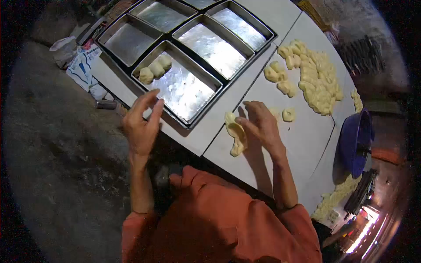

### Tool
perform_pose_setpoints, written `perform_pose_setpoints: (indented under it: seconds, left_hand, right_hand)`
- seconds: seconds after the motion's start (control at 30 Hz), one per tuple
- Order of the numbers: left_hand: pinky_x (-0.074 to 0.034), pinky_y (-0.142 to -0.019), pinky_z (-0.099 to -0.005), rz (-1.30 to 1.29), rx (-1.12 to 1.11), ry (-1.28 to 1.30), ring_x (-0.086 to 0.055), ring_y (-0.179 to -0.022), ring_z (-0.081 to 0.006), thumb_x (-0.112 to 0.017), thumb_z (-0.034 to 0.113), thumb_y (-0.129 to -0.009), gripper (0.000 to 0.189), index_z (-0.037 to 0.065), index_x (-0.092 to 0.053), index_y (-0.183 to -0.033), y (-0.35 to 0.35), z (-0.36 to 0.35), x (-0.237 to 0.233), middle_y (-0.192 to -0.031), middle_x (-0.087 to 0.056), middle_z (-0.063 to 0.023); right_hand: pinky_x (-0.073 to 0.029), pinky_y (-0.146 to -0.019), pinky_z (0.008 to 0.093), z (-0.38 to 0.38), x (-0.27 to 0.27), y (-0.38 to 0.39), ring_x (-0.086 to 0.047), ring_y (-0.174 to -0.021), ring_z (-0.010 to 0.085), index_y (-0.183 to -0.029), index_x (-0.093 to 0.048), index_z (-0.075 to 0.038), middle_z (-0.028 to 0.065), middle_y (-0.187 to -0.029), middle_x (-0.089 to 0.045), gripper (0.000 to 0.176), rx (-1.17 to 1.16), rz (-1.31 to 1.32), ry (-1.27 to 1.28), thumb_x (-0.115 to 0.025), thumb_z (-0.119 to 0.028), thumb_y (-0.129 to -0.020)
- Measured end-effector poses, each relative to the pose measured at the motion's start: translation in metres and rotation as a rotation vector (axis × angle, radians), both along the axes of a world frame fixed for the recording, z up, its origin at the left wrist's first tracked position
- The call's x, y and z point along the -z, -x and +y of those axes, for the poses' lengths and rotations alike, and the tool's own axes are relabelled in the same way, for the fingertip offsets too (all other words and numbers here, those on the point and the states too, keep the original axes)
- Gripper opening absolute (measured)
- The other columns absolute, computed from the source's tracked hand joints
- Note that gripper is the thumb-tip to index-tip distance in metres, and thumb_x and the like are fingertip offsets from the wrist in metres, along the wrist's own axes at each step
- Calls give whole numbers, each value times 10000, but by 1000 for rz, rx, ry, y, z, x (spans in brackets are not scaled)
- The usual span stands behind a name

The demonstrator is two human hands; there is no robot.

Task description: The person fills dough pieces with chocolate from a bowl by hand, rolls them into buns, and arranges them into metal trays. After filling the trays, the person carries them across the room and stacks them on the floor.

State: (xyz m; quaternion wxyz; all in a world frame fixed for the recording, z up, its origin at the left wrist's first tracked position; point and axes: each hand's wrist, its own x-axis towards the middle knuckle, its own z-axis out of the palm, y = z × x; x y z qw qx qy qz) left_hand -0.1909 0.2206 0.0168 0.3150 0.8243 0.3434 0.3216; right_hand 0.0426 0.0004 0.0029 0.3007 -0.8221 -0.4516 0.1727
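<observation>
My left hand (pixel 143 119) is raised beside the near edge of a metal baking pan (pixel 184 94), its thumb and fingers apart and nothing between them. Inside that pan, three small dough pieces (pixel 156 69) lie in a row at the left end. Over the white table, my right hand (pixel 259 127) has its thumb and fingers apart, with the thumb close to a long, folded strip of dough (pixel 237 136). Whether the thumb touches the strip is unclear. A small round dough piece (pixel 289 115) lies to the right of this hand.
More joined metal pans (pixel 212 46) fill the upper left of the white table (pixel 221 168). A large mass of dough pieces (pixel 318 79) lies at the upper right, with a smaller cluster (pixel 279 78) beside it. A purple basin (pixel 351 140) stands at the right edge.
</observation>
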Motion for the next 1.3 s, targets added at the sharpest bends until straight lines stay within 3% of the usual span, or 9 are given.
perform_pose_setpoints:
  seconds: [0.17,0.27,0.3,0.43,0.57,0.63,0.8,1.07,1.3]
  left_hand:
    - [-565,-693,-311,-113,150,321,-712,-777,-207,-750,93,-859,277,43,-699,-1126,-39,-91,-4,-1015,-722,-109]
    - [-567,-709,-310,34,259,375,-713,-845,-225,-805,170,-811,483,59,-620,-1243,-55,-126,4,-1144,-673,-112]
    - [-565,-750,-339,125,326,384,-697,-920,-245,-835,260,-779,655,69,-537,-1329,-58,-133,14,-1212,-627,-121]
    - [-539,-845,-408,159,480,191,-640,-1045,-307,-820,328,-767,656,56,-564,-1307,-76,-163,37,-1208,-628,-141]
    - [-539,-820,-408,183,575,179,-662,-953,-314,-741,272,-842,343,69,-694,-1115,-93,-186,52,-1049,-701,-124]
    - [-536,-779,-408,171,561,178,-669,-877,-299,-693,210,-880,207,65,-723,-1025,-99,-193,49,-938,-722,-106]
    - [-528,-765,-398,184,584,317,-667,-874,-301,-699,211,-877,215,63,-722,-1031,-106,-198,33,-940,-716,-114]
    - [-500,-775,-434,111,657,131,-637,-862,-311,-731,232,-813,309,76,-667,-1072,-128,-218,22,-947,-682,-98]
    - [-455,-713,-438,182,676,-63,-626,-818,-289,-717,290,-836,269,109,-687,-1032,-139,-233,25,-861,-668,-71]
  right_hand:
    - [-484,-889,453,-16,28,22,-590,-1072,378,-1014,-612,10,222,-1187,-590,276,-221,-163,-156,-679,-191,-838]
    - [-534,-764,396,-34,17,31,-668,-899,327,-985,-560,20,214,-1020,-648,165,179,617,-74,-627,-87,-880]
    - [-539,-671,329,-41,16,30,-683,-770,240,-1037,-514,-5,155,-894,-673,148,125,538,-256,-573,-15,-902]
    - [-510,-689,324,-64,-26,17,-588,-839,152,-1300,-485,-65,70,-947,-602,445,541,1106,-399,-598,-25,-871]
    - [-501,-766,290,-97,-1,8,-576,-873,126,-1374,-504,-13,62,-978,-621,577,330,923,-251,-713,-98,-843]
    - [-499,-749,266,-111,2,9,-575,-869,113,-1202,-582,18,60,-975,-633,487,267,817,-134,-800,-128,-792]
    - [-507,-803,264,-130,-10,11,-608,-905,111,-1057,-579,-54,57,-1013,-637,266,448,985,-161,-710,27,-841]
    - [-493,-824,267,-147,-14,2,-614,-917,135,-1402,-488,-81,58,-1015,-644,585,442,1097,-401,-728,-124,-870]
    - [-566,-781,322,-161,-13,0,-620,-907,158,-1135,-601,-7,49,-989,-630,291,471,1116,-316,-723,-102,-889]
